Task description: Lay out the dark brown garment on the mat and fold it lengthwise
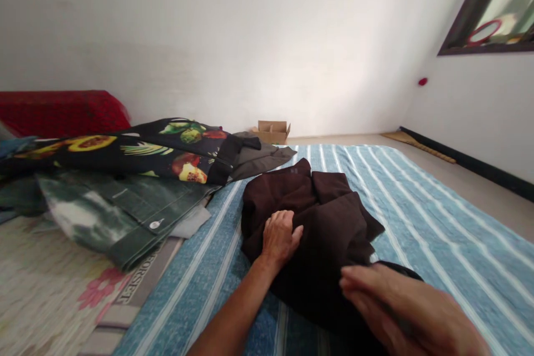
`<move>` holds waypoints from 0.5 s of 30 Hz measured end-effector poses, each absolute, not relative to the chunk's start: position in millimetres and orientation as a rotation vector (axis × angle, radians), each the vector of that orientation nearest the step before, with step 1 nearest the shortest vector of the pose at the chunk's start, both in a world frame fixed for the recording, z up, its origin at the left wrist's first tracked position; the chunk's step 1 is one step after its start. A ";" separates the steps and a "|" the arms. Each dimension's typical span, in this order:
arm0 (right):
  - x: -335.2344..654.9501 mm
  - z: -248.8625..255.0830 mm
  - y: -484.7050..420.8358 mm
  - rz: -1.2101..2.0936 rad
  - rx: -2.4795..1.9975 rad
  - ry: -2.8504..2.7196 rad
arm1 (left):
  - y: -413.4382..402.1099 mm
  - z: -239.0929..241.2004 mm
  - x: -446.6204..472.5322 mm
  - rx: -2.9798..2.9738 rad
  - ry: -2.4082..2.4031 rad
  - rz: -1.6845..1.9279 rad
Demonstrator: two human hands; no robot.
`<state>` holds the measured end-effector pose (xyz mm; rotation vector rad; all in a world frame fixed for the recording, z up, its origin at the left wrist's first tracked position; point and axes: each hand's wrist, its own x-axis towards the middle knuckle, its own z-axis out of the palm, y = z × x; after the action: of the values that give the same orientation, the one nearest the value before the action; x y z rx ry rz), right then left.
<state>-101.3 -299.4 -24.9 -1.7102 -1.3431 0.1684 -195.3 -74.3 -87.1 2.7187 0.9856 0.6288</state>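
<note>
A dark brown garment lies crumpled on a blue and white striped sheet. My left hand rests on the garment's left side, fingers curled and gripping a fold of the cloth. My right hand lies close to the camera at the garment's near edge, fingers stretched out flat and together, pressing on the fabric; it looks slightly blurred.
A pile of clothes sits to the left: a black fruit-print piece, a dark green denim item and a grey one. A red cushion is behind. A cardboard box stands by the wall. A floral cloth lies at near left.
</note>
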 end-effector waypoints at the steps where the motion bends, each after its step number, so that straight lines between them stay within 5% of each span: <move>1: -99.1 -22.3 -294.7 0.080 -1.736 -1.278 | -72.6 -87.2 -196.0 2.676 0.936 0.694; 5: -79.4 -35.6 -294.6 -0.042 -1.923 -1.067 | -77.5 -68.9 -197.9 2.423 0.553 1.052; 9: -63.3 -53.3 -307.6 0.238 -2.105 -1.081 | -110.2 -26.4 -206.7 2.339 0.097 1.187; 15: -64.3 -54.8 -310.0 0.406 -2.012 -1.234 | -161.3 6.8 -218.6 2.717 -0.287 0.512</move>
<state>-64.3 -310.0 -54.8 -2.0120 -1.2338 0.4063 -218.6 -161.3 6.8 2.7174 -0.2867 0.5117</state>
